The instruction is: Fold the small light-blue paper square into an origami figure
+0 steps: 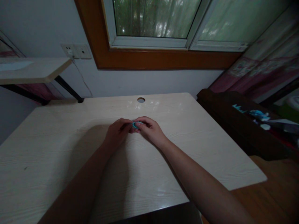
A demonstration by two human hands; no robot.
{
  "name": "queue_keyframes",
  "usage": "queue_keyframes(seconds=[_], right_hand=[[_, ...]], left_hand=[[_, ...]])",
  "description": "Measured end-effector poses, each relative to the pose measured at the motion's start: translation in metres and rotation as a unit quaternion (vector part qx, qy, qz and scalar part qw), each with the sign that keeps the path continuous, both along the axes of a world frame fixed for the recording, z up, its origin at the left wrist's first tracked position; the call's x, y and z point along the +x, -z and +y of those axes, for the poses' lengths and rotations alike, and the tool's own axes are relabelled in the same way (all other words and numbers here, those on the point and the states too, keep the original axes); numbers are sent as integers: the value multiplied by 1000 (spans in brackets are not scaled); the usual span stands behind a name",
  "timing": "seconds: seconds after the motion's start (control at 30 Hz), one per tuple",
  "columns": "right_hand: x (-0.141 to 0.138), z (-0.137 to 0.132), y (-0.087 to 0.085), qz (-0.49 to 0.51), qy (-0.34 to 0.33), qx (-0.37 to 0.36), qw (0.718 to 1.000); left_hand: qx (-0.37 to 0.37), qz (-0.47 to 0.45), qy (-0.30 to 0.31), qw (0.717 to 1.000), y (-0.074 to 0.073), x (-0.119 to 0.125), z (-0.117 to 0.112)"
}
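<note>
Both my hands meet near the middle of a pale wooden desk [70, 149]. My left hand [118, 132] and my right hand [150, 129] have their fingers curled and pinched together on a small teal object [135, 124] held between the fingertips. Only a sliver of the teal thing shows; its shape is mostly hidden by my fingers. The hands rest on or just above the desk top.
A round cable hole [141, 100] sits at the desk's far edge. A wall socket [76, 51] and a window [154, 21] are behind. A side shelf [32, 70] stands at the left. A dark wooden bed frame [235, 124] with small items is at the right.
</note>
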State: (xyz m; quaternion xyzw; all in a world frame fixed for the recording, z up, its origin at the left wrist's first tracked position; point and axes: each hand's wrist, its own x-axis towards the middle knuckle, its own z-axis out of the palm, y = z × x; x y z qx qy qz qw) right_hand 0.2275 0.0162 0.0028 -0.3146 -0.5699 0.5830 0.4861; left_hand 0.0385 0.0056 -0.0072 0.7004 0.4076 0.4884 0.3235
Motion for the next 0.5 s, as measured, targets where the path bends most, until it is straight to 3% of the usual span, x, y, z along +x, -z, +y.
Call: queue_keyframes(seconds=[0.27,0.5], right_hand=[[0,-1,-3,2,2,-17,1000],[0,-1,0,1,-7,-26,1000]], left_hand=[[-81,-97,35,991,-4,5,-3],[-92,-98,30,990,-2,4,-2]])
